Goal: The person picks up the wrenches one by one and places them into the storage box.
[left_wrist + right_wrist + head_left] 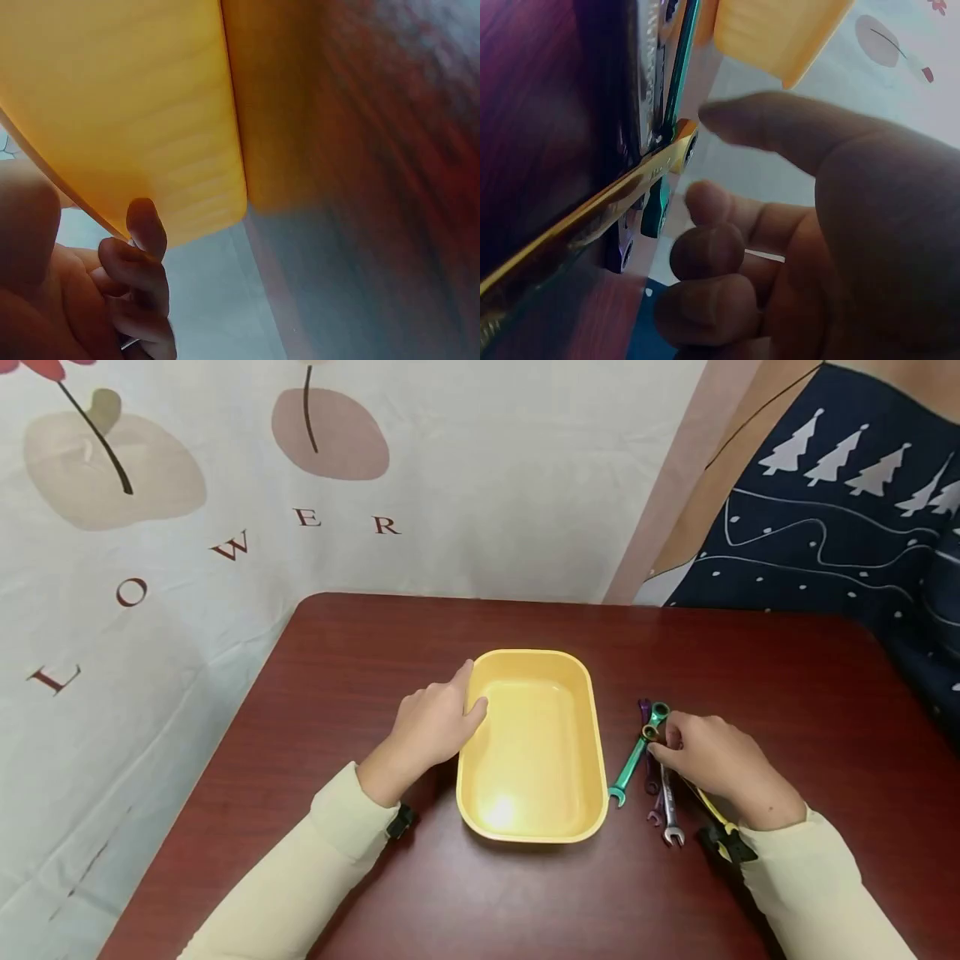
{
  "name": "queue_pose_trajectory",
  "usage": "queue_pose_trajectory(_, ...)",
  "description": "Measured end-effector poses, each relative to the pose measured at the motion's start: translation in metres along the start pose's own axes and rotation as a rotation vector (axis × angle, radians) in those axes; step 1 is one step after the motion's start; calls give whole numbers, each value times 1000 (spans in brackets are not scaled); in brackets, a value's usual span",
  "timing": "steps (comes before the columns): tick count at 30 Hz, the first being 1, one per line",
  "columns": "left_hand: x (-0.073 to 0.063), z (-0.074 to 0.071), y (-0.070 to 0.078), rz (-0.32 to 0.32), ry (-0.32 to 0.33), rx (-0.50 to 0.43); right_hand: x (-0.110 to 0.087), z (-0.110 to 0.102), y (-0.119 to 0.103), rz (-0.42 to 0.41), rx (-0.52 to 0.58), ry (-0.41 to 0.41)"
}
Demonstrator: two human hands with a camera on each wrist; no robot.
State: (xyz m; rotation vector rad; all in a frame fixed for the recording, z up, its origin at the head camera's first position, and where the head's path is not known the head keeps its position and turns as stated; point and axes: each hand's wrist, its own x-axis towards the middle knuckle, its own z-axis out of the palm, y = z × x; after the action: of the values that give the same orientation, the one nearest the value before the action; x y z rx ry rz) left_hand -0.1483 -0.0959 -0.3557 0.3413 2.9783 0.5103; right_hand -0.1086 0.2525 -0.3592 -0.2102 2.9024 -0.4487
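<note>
My left hand (433,718) holds the left rim of a yellow plastic tray (534,735), thumb over the inside and fingers along the outer wall. Inside, the tray is bare. To its right lies a loose pile of combination wrenches: a green wrench (633,764), a silver wrench (670,810), purple ones (650,777) and a gold wrench (641,184) across the top. Over this pile is my right hand (720,764), fingers bent and thumb apart from them. In the right wrist view, its fingertips are close to the gold wrench's ring end, with nothing between them.
The dark red wooden table (360,660) ends at a back edge, where a pale printed cloth (495,527) hangs. A navy cloth with white trees (832,527) covers the back right. Black straps sit at both wrists.
</note>
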Motion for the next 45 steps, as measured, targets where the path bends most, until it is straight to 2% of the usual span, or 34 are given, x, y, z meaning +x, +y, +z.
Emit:
queue_pose_trajectory(5,-2,3,2,2,-7,8,0,0,2,-23,8,-54)
queue_pose_trajectory(17,-5,2,3,30,4,21,-2,0,10,-39,-71,-66)
queue_pose_trajectory(23,-8,0,2,29,-24,12,-1,2,12,-31,-62,-117)
queue_pose_trajectory(35,-14,-6,3,29,-134,-15,-3,4,11,-60,-45,-114)
queue_pose_trajectory(40,-17,-8,3,40,-138,11,-4,7,10,-71,-14,-149)
queue_pose_trajectory(45,-15,-6,5,45,-118,3,-4,7,8,-89,6,-143)
